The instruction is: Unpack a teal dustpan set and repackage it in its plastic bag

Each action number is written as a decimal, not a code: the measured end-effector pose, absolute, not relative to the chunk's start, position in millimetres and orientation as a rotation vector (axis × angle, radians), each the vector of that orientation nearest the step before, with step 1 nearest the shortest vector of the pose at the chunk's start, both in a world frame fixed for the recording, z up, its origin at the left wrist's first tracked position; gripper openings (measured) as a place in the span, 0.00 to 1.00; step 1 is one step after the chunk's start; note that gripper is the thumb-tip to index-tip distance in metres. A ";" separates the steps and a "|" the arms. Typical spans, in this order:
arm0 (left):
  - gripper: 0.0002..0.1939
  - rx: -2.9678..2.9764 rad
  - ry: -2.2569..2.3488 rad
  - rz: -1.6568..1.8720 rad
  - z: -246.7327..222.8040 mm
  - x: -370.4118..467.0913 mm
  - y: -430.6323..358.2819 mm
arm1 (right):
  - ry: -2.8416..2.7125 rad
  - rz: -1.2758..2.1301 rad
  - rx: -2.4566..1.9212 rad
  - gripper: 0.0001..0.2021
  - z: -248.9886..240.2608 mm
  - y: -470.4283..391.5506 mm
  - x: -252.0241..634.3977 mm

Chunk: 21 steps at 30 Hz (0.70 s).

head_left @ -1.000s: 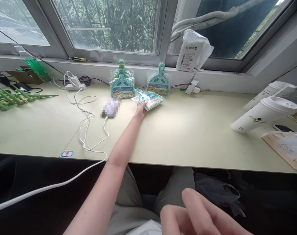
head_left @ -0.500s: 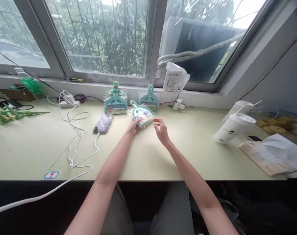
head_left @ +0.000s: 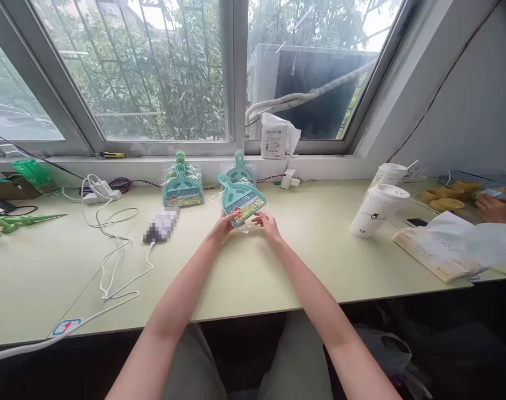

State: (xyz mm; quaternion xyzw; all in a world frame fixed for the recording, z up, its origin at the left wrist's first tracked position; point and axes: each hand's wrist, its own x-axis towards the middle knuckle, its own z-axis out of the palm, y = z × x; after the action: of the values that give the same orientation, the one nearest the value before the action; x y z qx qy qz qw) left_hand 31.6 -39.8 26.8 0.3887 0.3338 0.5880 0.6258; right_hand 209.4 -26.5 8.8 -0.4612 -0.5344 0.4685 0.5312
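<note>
A teal mini dustpan and brush set (head_left: 241, 195) in clear plastic is tilted above the table, handle up and to the left. My left hand (head_left: 224, 225) grips it at the lower left, the thumb lying over the printed card. At the lower right corner, the bent, closed fingers of my right hand (head_left: 266, 223) touch the loose edge of the plastic wrapper (head_left: 245, 228). Behind it, another wrapped dustpan set (head_left: 239, 161) leans against the sill, partly hidden. To the left, several more dustpan sets (head_left: 183, 188) stand stacked.
White cables (head_left: 111, 261) and a pixelated device (head_left: 161, 225) lie on the left. Two white cups (head_left: 380, 211) and a tissue pack (head_left: 438, 250) stand to the right. Another person's hand (head_left: 495, 209) shows at the far right edge, near yellow items (head_left: 446, 197). A box cutter (head_left: 112, 155) rests on the sill.
The dustpan set has turned to show its brush and card more squarely toward me. My right hand has moved to its lower corner. The camera view has shifted.
</note>
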 end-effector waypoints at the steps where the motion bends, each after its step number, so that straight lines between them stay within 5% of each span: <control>1: 0.36 0.923 0.759 1.316 28.5 31.6 -42.1 | -1.163 1.189 -1.059 0.14 8.3 -24.8 210.1; 13: 0.25 1.103 0.894 1.129 38.9 8.2 -38.0 | -0.791 1.424 -0.890 0.19 11.5 -30.1 214.5; 21: 0.18 0.889 1.285 1.435 23.0 1.7 -18.4 | -0.969 1.427 -0.909 0.15 23.8 -32.7 223.1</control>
State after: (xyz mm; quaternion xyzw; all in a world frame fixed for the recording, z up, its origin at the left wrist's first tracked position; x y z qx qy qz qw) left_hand 1.7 -18.4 23.0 0.3655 0.5287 0.5903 0.4883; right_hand 223.1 -32.7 23.8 -0.3858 -0.4115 0.6056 0.5613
